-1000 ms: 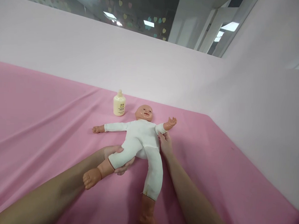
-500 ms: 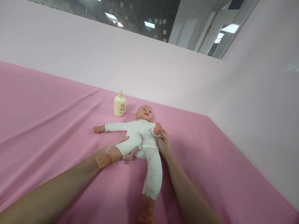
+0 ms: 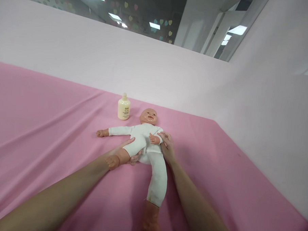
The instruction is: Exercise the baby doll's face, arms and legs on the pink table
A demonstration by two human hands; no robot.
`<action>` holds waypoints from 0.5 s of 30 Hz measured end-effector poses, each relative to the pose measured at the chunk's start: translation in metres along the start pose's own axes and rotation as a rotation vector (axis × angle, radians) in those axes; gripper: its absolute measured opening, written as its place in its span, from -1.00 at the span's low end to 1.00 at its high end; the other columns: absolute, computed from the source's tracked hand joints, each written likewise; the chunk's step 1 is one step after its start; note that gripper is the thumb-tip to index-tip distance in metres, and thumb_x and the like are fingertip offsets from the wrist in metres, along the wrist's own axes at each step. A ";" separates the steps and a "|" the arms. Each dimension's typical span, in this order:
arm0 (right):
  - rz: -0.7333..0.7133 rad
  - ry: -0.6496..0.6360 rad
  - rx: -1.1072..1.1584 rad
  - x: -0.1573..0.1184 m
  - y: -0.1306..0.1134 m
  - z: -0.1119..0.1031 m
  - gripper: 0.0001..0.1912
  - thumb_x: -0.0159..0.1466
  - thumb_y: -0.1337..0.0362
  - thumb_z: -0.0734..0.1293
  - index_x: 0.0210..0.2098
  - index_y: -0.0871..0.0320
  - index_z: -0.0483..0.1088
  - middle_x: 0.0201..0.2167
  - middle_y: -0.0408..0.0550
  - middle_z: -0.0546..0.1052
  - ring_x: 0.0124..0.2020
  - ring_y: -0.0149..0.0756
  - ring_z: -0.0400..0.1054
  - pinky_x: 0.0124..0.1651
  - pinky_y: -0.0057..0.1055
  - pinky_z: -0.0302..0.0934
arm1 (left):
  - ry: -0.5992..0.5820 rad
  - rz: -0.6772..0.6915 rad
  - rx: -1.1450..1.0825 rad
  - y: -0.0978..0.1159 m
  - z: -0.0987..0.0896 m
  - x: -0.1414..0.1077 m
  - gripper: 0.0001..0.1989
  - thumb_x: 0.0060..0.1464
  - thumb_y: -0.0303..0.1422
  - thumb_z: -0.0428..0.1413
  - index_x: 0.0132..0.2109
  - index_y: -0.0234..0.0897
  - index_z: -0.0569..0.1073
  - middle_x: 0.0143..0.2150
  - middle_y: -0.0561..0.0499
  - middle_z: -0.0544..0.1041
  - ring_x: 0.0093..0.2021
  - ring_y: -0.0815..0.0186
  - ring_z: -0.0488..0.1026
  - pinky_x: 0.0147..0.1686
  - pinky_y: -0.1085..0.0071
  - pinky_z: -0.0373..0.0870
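Note:
A baby doll [image 3: 148, 139] with a white cloth body lies on its back, its head toward the wall. My left hand [image 3: 135, 158] is wrapped around the doll's bent leg on the left of the view, thumb above and fingers beneath. My right hand [image 3: 168, 147] is closed on the doll's arm at the right, which lies folded across the torso. The doll's other arm stretches out to the left, and its other leg extends toward me. Beyond the outstretched arm, a cream-coloured bottle [image 3: 124, 110] with printed text stands upright, touched by neither hand.
A pink sheet [image 3: 54, 124] with several creases covers the surface under the doll. White walls [image 3: 150, 74] rise behind it and on the right. Above the back wall a glass panel [image 3: 148, 13] shows ceiling lights and heart-shaped decorations.
The doll's right-side arm has been folded inward, its hand moving left onto the torso. The leg in my left hand has been pushed slightly up and toward the body.

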State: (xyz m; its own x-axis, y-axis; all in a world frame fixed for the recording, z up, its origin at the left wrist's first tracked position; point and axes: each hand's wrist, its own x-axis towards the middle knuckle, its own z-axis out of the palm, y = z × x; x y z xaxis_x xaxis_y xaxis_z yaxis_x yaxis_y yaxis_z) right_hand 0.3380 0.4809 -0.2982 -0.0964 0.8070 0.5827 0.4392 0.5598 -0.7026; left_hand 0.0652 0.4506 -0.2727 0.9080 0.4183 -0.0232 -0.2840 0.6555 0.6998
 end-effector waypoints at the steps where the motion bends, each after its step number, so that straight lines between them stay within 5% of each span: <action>1: -0.014 0.000 -0.013 0.000 0.000 0.000 -0.60 0.39 0.25 0.20 0.12 -0.12 0.53 0.16 0.00 0.37 0.21 -0.19 0.21 0.35 -0.12 0.13 | -0.005 -0.003 -0.005 0.000 0.000 0.001 -0.30 0.19 0.25 -0.04 -0.21 -0.40 0.48 -0.59 0.01 0.37 -0.57 0.33 0.19 -0.42 0.38 0.19; 10: -0.026 -0.008 -0.057 0.000 0.000 -0.001 -0.58 0.39 0.28 0.20 0.14 -0.15 0.52 0.16 0.00 0.37 0.23 -0.18 0.21 0.33 -0.10 0.16 | -0.112 0.001 0.047 -0.004 0.005 -0.001 -0.26 0.07 0.37 -0.03 -0.22 -0.31 0.41 -0.64 0.07 0.30 -0.62 0.35 0.10 -0.48 0.36 0.20; 15: 0.037 0.027 0.047 0.001 -0.007 0.002 -0.61 0.37 0.23 0.22 0.10 -0.09 0.54 0.14 -0.01 0.39 0.22 -0.20 0.24 0.36 -0.12 0.12 | -0.266 0.066 0.081 -0.009 0.003 -0.005 -0.23 -0.14 0.37 0.18 -0.13 -0.26 0.41 -0.59 0.08 0.35 -0.58 0.34 0.18 -0.44 0.32 0.33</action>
State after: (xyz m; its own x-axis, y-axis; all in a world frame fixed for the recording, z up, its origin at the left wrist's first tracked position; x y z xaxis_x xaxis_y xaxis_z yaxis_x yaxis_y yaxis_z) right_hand 0.3334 0.4783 -0.2934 -0.0562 0.8222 0.5665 0.3992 0.5385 -0.7420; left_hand 0.0640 0.4407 -0.2763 0.9403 0.2716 0.2052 -0.3296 0.5758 0.7482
